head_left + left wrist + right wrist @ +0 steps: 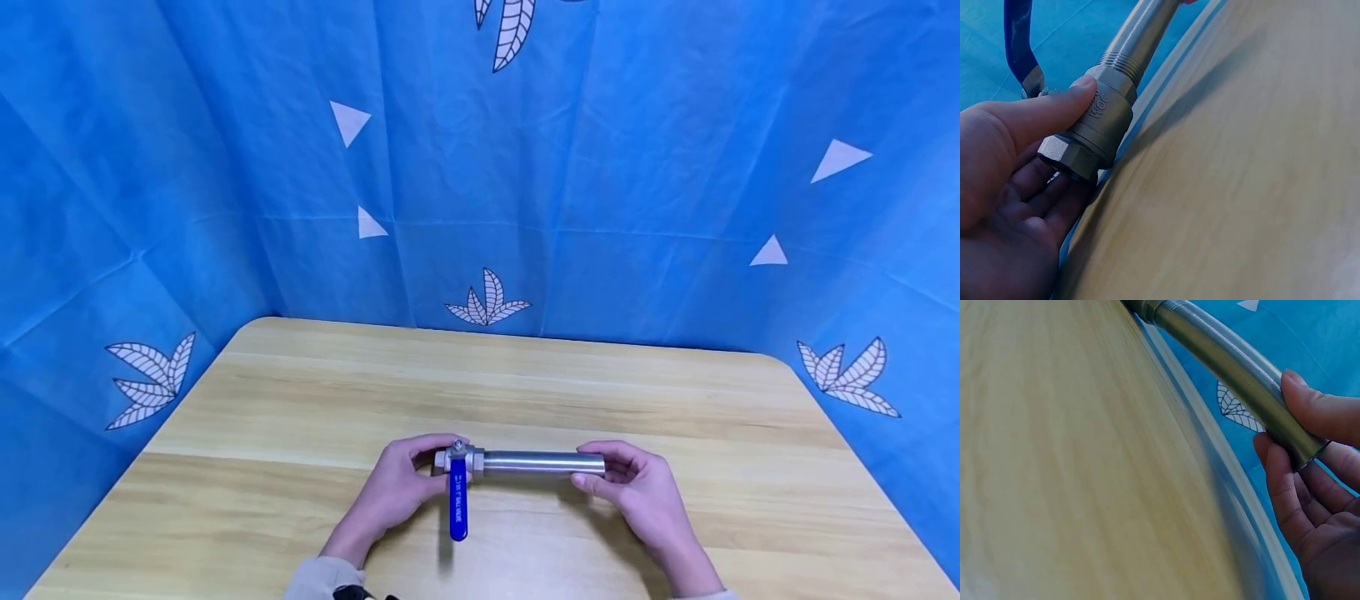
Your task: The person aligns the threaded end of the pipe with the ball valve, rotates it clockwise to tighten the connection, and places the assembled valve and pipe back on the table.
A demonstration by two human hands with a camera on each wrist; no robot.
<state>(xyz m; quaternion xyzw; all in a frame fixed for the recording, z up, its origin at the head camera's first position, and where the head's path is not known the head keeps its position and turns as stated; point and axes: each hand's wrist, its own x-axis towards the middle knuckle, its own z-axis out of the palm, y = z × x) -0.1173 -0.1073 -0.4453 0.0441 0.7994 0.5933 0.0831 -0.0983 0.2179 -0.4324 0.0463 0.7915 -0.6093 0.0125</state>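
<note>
A steel ball valve (1100,115) with a blue lever handle (458,498) is joined to a straight metal pipe (540,462). Pipe threads show where the two meet in the left wrist view. My left hand (397,487) grips the valve body, thumb on the near side and fingers behind it. At the pipe's other end, my right hand (637,492) holds the tube between thumb and fingers. The assembly lies level, left to right, raised above the tabletop with a shadow under it. The lever points toward me.
A light wood-grain table (300,392) with rounded far corners lies beneath both hands. Blue cloth (465,167) with white leaf and triangle prints hangs behind it and along both sides.
</note>
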